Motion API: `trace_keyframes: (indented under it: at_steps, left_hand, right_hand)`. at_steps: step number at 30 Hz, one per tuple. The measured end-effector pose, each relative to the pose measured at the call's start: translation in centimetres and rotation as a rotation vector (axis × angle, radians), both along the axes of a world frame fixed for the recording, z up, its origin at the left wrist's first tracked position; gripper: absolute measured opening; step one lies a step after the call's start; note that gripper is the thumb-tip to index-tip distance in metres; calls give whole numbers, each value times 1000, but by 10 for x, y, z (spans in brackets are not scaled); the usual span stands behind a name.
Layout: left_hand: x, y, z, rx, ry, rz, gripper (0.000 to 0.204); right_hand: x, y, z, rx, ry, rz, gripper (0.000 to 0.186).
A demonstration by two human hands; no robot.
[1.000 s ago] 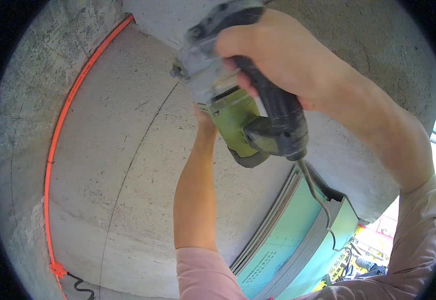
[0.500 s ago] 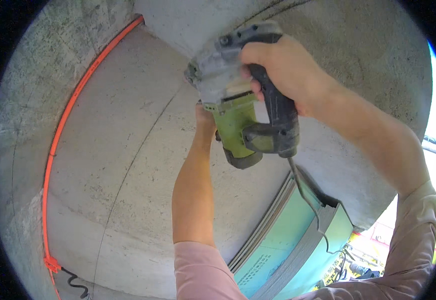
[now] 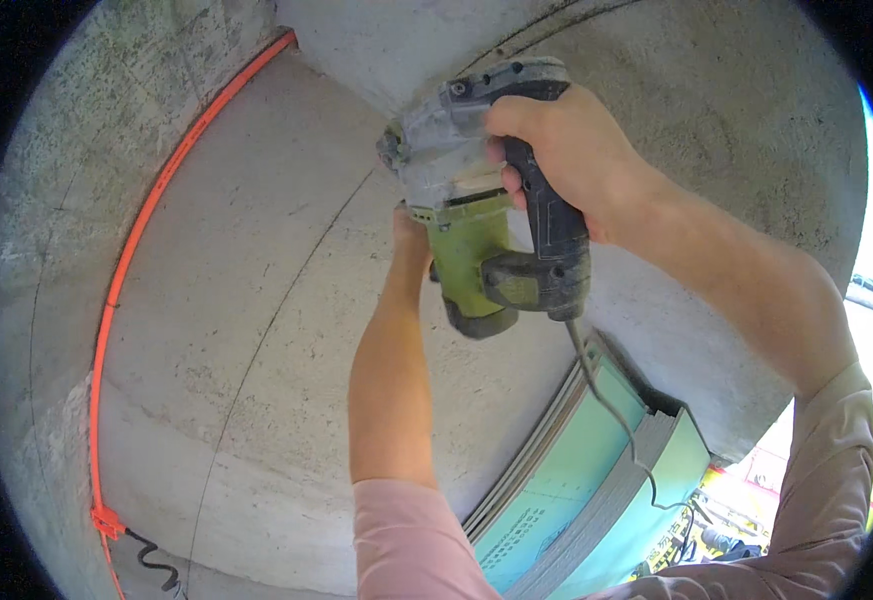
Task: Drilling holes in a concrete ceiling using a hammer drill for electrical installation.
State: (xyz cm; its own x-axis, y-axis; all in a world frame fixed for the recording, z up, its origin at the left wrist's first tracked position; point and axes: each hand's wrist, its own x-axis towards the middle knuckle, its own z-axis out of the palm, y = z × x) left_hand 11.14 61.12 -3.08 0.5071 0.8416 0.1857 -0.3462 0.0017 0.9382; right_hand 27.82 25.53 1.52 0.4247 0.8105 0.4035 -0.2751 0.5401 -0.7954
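Drill (image 3: 466,245) sits near twelve o'clock, its handle gripped by the right hand (image 3: 564,135); the left hand (image 3: 409,230) is mostly hidden behind it, so its hold cannot be told, and a slack one could let the drill twist. The cord (image 3: 597,387) could snag on the boards (image 3: 566,455) at five o'clock, while an orange pipe (image 3: 105,325) curves from eleven to eight.
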Motion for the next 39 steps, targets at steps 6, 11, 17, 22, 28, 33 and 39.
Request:
trace_keyframes:
  at_steps: [6,11,17,22,28,33,39]
  left_hand:
    - [3,-41,0,383,310,132,25]
    - [15,-54,-3,665,425,151,21]
    - [17,-52,-9,301,165,116,18]
    - [7,-21,-14,477,109,-46,26]
    - [32,-14,-24,79,39,-257,35]
    - [41,-22,-30,190,-87,-165,33]
    - [24,-15,-33,455,-39,-104,38]
  right_hand:
    - [1,8,-8,87,22,-35,21]
    - [12,0,-9,16,17,3,21]
    - [4,2,-16,25,15,-18,21]
    - [-13,6,-17,55,-31,-41,23]
    - [11,16,0,130,-316,-225,26]
    - [11,11,-5,38,-258,-173,24]
    - [1,8,1,89,-271,-145,22]
